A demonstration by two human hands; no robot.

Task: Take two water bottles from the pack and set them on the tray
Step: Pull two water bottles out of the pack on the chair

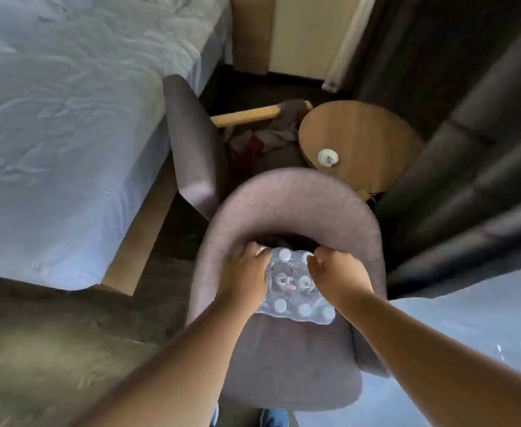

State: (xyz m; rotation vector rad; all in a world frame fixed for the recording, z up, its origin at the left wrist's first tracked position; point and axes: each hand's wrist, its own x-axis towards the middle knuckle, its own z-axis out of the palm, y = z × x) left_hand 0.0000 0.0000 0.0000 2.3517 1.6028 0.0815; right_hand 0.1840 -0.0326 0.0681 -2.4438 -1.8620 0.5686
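Chair point(287, 365): grey, nearest to the camera, carries the pack.
Pack point(296, 291): shrink-wrapped bottles with white caps, on the seat.
Left hand point(246, 272): closed on the left edge of the pack.
Right hand point(334, 272): fingers curled on the wrap at its far right corner.
Surface point(367, 137): round, wooden, behind the chair.

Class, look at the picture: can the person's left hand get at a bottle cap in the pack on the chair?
Probably yes. The left hand already rests on the pack, with white caps beside it, though the plastic wrap still covers them.
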